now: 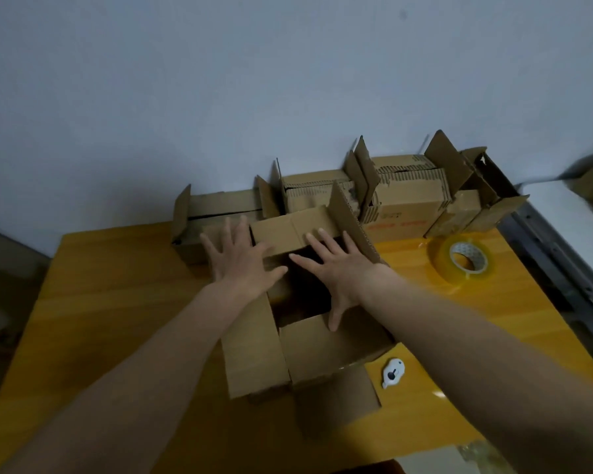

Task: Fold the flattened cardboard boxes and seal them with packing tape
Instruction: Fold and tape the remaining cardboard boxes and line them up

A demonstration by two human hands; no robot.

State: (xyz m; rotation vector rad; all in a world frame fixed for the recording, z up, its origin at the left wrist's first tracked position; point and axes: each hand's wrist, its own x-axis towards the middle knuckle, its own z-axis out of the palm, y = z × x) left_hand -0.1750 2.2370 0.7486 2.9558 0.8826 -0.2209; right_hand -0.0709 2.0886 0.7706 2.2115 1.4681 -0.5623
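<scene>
Head view shows both hands spread flat with straight fingers over an open cardboard box (308,347) in the middle of a yellow table (117,319): the left hand (242,263) presses its far flap, the right hand (336,271) reaches over the dark opening. More folded boxes (404,196) line the wall edge. A tape roll (461,261) lies right, a white cutter (393,373) near the front; bare tabletop stays at the left. Red print on one box is unreadable.

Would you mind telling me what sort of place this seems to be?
Probably a small packing station: a yellow table against a bare wall, a row of cardboard boxes along the back, and a roll of packing tape at hand.
</scene>
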